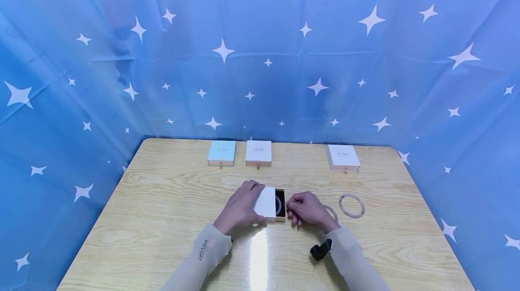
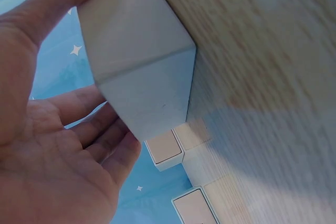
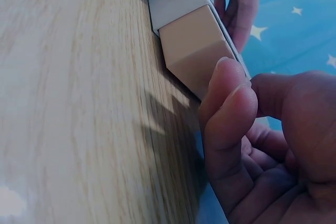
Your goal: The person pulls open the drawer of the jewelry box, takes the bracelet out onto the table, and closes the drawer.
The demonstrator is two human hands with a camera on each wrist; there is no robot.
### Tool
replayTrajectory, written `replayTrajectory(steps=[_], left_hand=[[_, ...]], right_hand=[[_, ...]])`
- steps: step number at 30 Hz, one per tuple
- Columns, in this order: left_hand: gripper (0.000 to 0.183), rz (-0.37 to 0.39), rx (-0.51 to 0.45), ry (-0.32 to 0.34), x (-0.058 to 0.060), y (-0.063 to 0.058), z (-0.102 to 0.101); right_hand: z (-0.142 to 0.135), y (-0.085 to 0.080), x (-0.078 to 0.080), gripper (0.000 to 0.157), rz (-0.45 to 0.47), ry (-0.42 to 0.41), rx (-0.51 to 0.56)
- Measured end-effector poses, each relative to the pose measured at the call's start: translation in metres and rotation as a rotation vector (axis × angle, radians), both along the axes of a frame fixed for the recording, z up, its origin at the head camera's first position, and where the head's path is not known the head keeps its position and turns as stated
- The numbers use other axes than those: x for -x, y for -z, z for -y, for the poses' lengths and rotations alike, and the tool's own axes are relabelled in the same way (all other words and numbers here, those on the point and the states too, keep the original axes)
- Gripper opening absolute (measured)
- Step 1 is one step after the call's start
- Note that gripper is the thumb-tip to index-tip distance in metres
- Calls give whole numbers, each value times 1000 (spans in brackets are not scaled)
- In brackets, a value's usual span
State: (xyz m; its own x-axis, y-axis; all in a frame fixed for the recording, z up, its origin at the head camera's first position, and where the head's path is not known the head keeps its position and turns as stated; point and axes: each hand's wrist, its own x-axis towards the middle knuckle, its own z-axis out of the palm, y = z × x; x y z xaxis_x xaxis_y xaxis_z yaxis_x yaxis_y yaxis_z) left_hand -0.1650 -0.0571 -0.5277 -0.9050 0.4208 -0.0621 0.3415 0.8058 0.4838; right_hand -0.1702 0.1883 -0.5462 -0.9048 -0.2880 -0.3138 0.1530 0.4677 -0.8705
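Observation:
A white box sleeve [image 1: 265, 203] lies on the table with its tan drawer [image 3: 194, 40] slid partly out to the right. Inside the drawer's dark lining sits a pale ring-shaped bangle [image 1: 280, 205], partly covered by the sleeve. My left hand [image 1: 241, 207] grips the sleeve, thumb on the near side and fingers on the far side. At the drawer's end, my right hand [image 1: 306, 210] has thumb and index finger pinched together; the pull there is hidden behind the fingertips. Another bangle [image 1: 334, 212] lies partly behind the right wrist.
A further pale bangle [image 1: 355, 216] lies to the right on the wood-grain table [image 1: 162, 219]. Along the back stand a light blue box [image 1: 222, 150], a white box [image 1: 258, 151] and another white box [image 1: 343, 155]. A blue star-patterned curtain [image 1: 260, 70] hangs behind.

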Motion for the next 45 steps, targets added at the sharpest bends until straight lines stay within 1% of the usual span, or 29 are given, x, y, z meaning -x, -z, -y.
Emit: replayTrajectory(steps=[7, 18, 28, 37, 45], left_hand=[[107, -1, -3, -2, 1, 0, 1], [107, 1, -11, -5, 0, 0, 0], [106, 0, -7, 2, 0, -1, 1], [105, -2, 8, 6, 1, 0, 2], [104, -7, 3, 9, 1, 1, 1]], right_hand=[[0, -1, -1, 21, -1, 22, -7], [-1, 0, -2, 20, -6, 56, -49], [-9, -1, -1, 20, 21, 65, -35], [-15, 0, -2, 18, 28, 99, 16], [-20, -1, -2, 20, 3, 102, -29]])
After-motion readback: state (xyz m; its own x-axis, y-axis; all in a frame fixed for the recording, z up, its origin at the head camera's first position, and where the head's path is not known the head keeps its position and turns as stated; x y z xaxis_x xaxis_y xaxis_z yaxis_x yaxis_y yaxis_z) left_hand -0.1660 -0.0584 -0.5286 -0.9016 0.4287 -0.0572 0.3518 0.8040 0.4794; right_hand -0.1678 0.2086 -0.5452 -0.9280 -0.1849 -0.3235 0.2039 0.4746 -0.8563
